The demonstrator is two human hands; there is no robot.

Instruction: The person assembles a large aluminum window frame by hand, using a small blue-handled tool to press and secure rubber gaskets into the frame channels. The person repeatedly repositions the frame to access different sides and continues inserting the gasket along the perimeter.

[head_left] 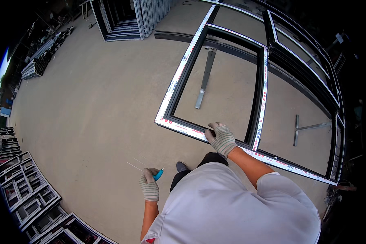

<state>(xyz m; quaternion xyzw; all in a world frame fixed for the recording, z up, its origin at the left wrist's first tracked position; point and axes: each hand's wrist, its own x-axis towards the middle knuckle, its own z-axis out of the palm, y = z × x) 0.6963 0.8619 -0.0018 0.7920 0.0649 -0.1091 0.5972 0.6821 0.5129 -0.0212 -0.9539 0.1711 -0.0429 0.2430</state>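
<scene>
Head view: left fingers (150, 172) grasp a blue tool (158, 175); right fingers (216, 125) touch the large frame (182, 128), grip unclear

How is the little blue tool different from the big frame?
The blue tool is small, while the frame is much bigger. The tool has a bright blue body; the frame is black with white printed strips along it. The tool is held in the left hand, but the frame just has the right hand on its near edge. Both are touched by a striped glove.
</scene>
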